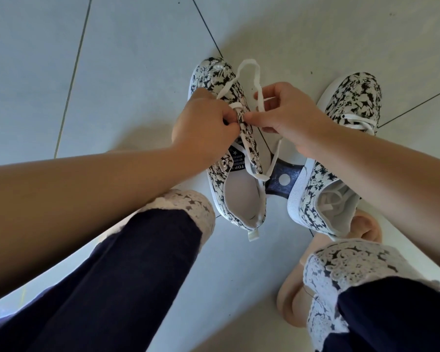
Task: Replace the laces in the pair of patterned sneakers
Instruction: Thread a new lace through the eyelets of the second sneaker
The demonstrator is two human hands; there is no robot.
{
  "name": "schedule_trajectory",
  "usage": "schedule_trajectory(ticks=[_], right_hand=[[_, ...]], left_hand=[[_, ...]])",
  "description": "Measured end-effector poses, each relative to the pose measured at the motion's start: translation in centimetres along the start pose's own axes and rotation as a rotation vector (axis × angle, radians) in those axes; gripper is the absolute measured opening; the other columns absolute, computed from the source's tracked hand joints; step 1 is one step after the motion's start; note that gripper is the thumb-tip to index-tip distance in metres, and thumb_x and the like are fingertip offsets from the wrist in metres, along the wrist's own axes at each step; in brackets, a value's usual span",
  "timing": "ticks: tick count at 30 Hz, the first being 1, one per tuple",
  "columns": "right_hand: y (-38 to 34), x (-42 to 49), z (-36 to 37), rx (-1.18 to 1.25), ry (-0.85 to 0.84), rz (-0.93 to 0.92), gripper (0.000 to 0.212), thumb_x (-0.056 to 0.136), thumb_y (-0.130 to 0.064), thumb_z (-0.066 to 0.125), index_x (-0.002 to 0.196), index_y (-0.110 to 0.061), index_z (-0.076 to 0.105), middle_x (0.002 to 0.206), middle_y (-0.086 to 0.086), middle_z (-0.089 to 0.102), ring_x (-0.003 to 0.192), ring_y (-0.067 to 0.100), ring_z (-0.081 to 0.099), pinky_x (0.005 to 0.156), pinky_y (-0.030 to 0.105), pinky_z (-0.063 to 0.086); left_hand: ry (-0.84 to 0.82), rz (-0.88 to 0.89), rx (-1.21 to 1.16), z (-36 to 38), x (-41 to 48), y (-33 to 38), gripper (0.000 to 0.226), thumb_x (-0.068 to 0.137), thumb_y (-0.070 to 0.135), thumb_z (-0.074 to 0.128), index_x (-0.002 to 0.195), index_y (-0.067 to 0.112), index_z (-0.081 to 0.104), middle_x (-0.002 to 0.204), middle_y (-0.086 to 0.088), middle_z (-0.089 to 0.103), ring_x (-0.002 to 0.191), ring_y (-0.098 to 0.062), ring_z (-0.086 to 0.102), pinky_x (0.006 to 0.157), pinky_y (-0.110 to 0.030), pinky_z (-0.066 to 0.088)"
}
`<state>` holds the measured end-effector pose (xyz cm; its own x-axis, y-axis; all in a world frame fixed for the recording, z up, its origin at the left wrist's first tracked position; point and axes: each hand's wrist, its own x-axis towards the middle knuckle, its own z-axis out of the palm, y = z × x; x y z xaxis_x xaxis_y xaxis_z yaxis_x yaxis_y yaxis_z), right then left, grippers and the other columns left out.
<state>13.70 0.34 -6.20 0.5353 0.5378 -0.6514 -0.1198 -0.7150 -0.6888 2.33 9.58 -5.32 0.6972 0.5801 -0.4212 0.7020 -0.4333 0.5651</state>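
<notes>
**Two hands at one sneaker's eyelets, its mate waiting alongside**

The centre sneaker (239, 196) stands on the pale tiled floor (112, 72) just above the middle of the scene, toe toward 12 o'clock and heel toward 6; its canvas is a busy black-and-white print, with metal eyelets, a pale lining, a white heel tab and a black label (236, 162) on the tongue. The left hand (203, 123) comes in from 9 o'clock and grips this shoe at its eyelet strip, fingers curled and thumb pressed in close; the fingertips are partly hidden. The right hand (292, 115) comes in from 3 o'clock; its thumb and forefinger pinch the white lace (249, 69) right against the same strip, the other fingers curled. The flat lace arches in a loose loop over the toe toward 12 o'clock; one end trails from under the right hand down across the shoe's opening.

The second sneaker (351, 102), same print with a white sole, lies at about 2 o'clock, apart from the first, toe out toward 1; white lacing crosses its front, and more lace sits loose inside it. Navy trouser legs (127, 275) with white lacy hems fill 6 to 8 o'clock; a peach slipper (366, 227) shows at 4 o'clock, touching the second sneaker's heel.
</notes>
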Motion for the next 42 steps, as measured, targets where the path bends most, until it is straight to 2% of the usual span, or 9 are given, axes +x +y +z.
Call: schedule_trajectory(ticks=[4,7,14,20,24,29,34,39,42], right_hand=[[0.4,-1.1,-0.8,-0.266,0.143,-0.137,0.058,0.076,-0.032,0.073,0.125,-0.021,0.045,0.108,-0.001,0.052,0.091,0.011,0.055,0.079,0.024,0.046],[-0.2,-2.8,-0.8,-0.25,0.106,-0.295,0.054,0.079,-0.037,0.069,0.125,-0.023,0.044,0.102,-0.003,0.053,0.086,0.011,0.057,0.077,0.022,0.047],[0.6,-4.1,1.3,-0.484,0.008,-0.34,0.067,0.077,-0.027,0.069,0.134,-0.02,0.034,0.093,-0.001,0.052,0.076,0.008,0.051,0.065,0.024,0.043],[0.6,-4.1,1.4,-0.438,0.01,-0.34,0.063,0.079,-0.021,0.067,0.134,-0.019,0.035,0.089,-0.002,0.054,0.071,0.007,0.051,0.066,0.026,0.045],[0.9,-3.8,1.4,-0.386,0.031,-0.308,0.062,0.079,-0.025,0.067,0.132,-0.02,0.036,0.082,-0.008,0.051,0.069,0.003,0.05,0.062,0.019,0.041],[1.0,-3.8,1.3,-0.364,0.02,-0.294,0.06,0.08,-0.025,0.067,0.132,-0.021,0.037,0.082,-0.008,0.051,0.068,0.003,0.049,0.062,0.017,0.04],[1.1,-3.8,1.1,-0.335,0.027,-0.285,0.057,0.08,-0.022,0.067,0.13,-0.022,0.038,0.082,-0.008,0.052,0.068,0.002,0.05,0.063,0.017,0.041],[1.2,-3.8,1.3,-0.312,0.031,-0.276,0.058,0.08,-0.023,0.067,0.13,-0.021,0.038,0.081,-0.007,0.052,0.068,0.004,0.05,0.063,0.019,0.043],[1.2,-3.9,1.3,-0.305,0.032,-0.272,0.06,0.081,-0.022,0.067,0.133,-0.02,0.037,0.083,-0.005,0.053,0.069,0.005,0.05,0.064,0.02,0.043]], left_hand=[[0.107,0.187,0.055,-1.9,-0.8,-1.1,0.007,0.08,0.022,0.066,0.083,0.016,0.069,0.11,0.001,0.043,0.103,-0.01,0.037,0.089,-0.018,0.03],[0.196,0.217,-0.053,-3.2,-0.9,-1.4,0.006,0.078,0.014,0.066,0.075,0.016,0.061,0.112,0.006,0.043,0.105,-0.011,0.042,0.084,-0.003,0.026],[-0.182,-0.06,-0.981,-4.5,-1.9,0.7,0.02,0.094,0.0,0.044,0.078,0.012,0.049,0.063,0.001,0.066,0.075,-0.019,0.07,0.076,-0.028,0.056],[-0.019,0.179,-0.159,-3.3,-0.7,-1.5,0.009,0.085,0.016,0.061,0.09,0.022,0.056,0.086,0.012,0.057,0.073,-0.005,0.048,0.069,-0.005,0.035],[-0.075,0.365,0.24,-2.2,0.6,-1.6,0.024,0.086,0.029,0.06,0.108,0.02,0.06,0.115,0.001,0.054,0.102,-0.016,0.05,0.078,-0.026,0.037],[-0.041,0.417,0.47,-1.5,1.7,-0.6,0.019,0.09,0.025,0.054,0.103,0.016,0.065,0.111,-0.005,0.05,0.104,-0.025,0.049,0.069,-0.037,0.043],[-0.064,0.307,-0.052,-2.5,0.8,-0.9,0.009,0.085,0.013,0.058,0.08,0.019,0.058,0.102,0.005,0.054,0.091,-0.01,0.05,0.073,-0.011,0.035],[-0.299,-0.225,-1.445,-6.0,-1.4,-0.7,0.01,0.081,0.001,0.046,0.075,0.01,0.046,0.061,-0.002,0.057,0.061,-0.016,0.06,0.06,-0.022,0.051],[-0.419,-0.366,-1.222,-8.0,-1.1,-2.1,0.018,0.077,0.006,0.042,0.065,0.014,0.032,0.048,0.005,0.033,0.035,-0.005,0.026,0.032,-0.015,0.03]])
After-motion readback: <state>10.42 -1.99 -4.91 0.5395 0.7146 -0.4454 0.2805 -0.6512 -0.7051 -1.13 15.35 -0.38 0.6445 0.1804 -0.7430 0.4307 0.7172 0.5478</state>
